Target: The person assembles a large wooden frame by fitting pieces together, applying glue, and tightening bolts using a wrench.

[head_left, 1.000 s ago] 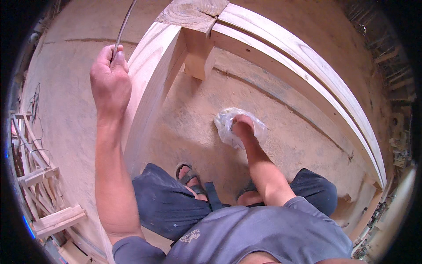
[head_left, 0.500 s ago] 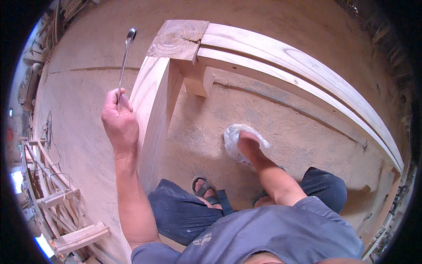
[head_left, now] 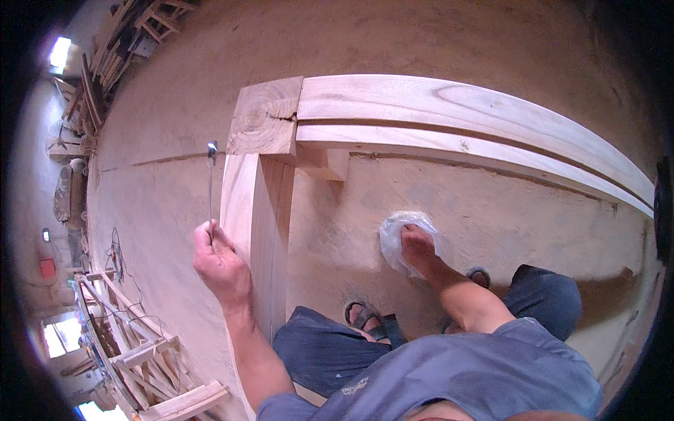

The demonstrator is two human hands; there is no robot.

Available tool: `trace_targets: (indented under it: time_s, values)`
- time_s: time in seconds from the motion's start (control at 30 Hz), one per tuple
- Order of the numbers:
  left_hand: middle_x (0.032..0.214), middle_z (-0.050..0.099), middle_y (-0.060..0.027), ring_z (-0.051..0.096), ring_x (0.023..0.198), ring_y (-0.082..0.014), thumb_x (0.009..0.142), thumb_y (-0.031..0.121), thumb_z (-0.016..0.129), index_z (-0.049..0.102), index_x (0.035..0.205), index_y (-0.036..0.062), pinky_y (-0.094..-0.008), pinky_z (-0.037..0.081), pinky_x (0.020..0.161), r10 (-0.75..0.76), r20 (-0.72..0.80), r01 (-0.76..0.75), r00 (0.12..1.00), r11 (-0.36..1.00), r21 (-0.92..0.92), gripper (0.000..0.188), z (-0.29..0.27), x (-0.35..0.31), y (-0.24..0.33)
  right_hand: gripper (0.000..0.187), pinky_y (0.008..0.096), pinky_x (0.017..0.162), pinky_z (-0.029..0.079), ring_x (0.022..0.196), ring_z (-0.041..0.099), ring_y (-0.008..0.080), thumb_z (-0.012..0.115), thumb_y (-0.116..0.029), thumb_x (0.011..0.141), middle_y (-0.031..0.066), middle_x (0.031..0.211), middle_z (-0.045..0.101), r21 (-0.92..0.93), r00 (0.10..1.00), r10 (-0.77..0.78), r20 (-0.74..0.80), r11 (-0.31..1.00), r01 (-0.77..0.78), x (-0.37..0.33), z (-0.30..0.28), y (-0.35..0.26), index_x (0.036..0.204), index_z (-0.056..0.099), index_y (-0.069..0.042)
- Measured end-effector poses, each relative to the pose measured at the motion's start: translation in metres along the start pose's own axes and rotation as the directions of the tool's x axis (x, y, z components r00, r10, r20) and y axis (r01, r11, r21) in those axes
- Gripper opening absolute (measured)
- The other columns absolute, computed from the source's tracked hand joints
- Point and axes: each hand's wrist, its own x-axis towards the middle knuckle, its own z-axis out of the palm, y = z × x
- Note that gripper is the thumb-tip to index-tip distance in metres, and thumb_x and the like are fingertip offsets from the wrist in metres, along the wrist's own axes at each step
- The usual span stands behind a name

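Upright in my left hand (head_left: pixel 223 270) is a slim metal wrench (head_left: pixel 210 186), its shiny head at the top and its lower end between my curled fingers. That hand is beside the left rail (head_left: pixel 240 203) of a pale wooden frame. The rail meets a square corner post (head_left: pixel 268 116) with cracked end grain, from which a long double rail (head_left: pixel 421 102) runs right. Inside the frame, low over the floor, my right hand (head_left: pixel 417 244) is at the mouth of a clear plastic bag (head_left: pixel 392 242). Its fingers are curled closed; what they hold is hidden.
Wooden trestles and loose strips (head_left: pixel 137 351) stand at the left, with a dark cable (head_left: pixel 116 256) on the floor near them. More timber (head_left: pixel 109 67) is stacked at the far left. My sandalled foot (head_left: pixel 364 316) rests inside the frame on the dusty floor (head_left: pixel 337 238).
The whole view has shifted, so the frame sits lower in it. My right hand has drawn back from deeper in the bag to its mouth. The wrench stays in my left hand.
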Motion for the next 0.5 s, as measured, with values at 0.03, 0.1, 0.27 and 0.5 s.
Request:
trace_targets:
  time_s: [0.03, 0.1, 0.27, 0.5]
  values:
    - [0.067, 0.044, -0.0035, 0.044, 0.063, -0.0123, 0.1, 0.008, 0.051, 0.059, 0.098, -0.001, -0.0291, 0.04, 0.06, 0.031, -0.011, -0.03, 0.999, 0.999, 0.031, 0.012, 0.003, -0.001, 0.001, 0.016, 0.0464, 0.076, 0.055, 0.087, 0.067, 0.0349, 0.058, -0.008, 0.078, 0.015, 0.09, 0.066, -0.035, 0.998, 0.057, 0.038, 0.998, -0.056, -0.001, 0.004, 0.002, 0.092, 0.064, -0.005]
    - [0.071, 0.041, 0.0033, 0.038, 0.065, -0.0071, 0.103, 0.01, 0.047, 0.057, 0.097, 0.0006, -0.0228, 0.034, 0.058, 0.099, -0.017, -0.097, 0.995, 0.99, 0.104, 0.015, 0.005, -0.001, -0.002, 0.022, 0.0461, 0.082, 0.055, 0.096, 0.065, 0.0349, 0.059, -0.009, 0.077, 0.0191, 0.099, 0.065, -0.109, 0.979, 0.171, 0.112, 0.981, -0.159, -0.003, 0.013, 0.005, 0.097, 0.065, -0.002]
    - [0.072, 0.04, 0.0035, 0.037, 0.065, -0.0068, 0.103, 0.012, 0.049, 0.055, 0.099, -0.0004, -0.0219, 0.033, 0.058, -0.073, -0.047, 0.072, 0.996, 0.997, -0.02, 0.015, 0.001, -0.006, -0.002, 0.02, 0.0458, 0.076, 0.055, 0.085, 0.066, 0.0337, 0.056, -0.01, 0.077, 0.0163, 0.086, 0.066, -0.027, 0.975, 0.082, 0.205, 0.997, -0.078, 0.003, 0.021, 0.009, 0.094, 0.062, -0.002]
    - [0.069, 0.038, 0.0038, 0.033, 0.065, -0.0049, 0.105, 0.015, 0.047, 0.05, 0.098, 0.0006, -0.0198, 0.029, 0.059, -0.265, 0.02, 0.263, 0.964, 0.938, -0.224, 0.016, -0.005, -0.003, 0.0, 0.017, 0.0464, 0.073, 0.055, 0.085, 0.067, 0.0331, 0.054, -0.011, 0.082, 0.0153, 0.088, 0.066, 0.002, 0.947, 0.1, 0.306, 0.994, -0.106, -0.003, 0.012, 0.004, 0.094, 0.062, -0.003]
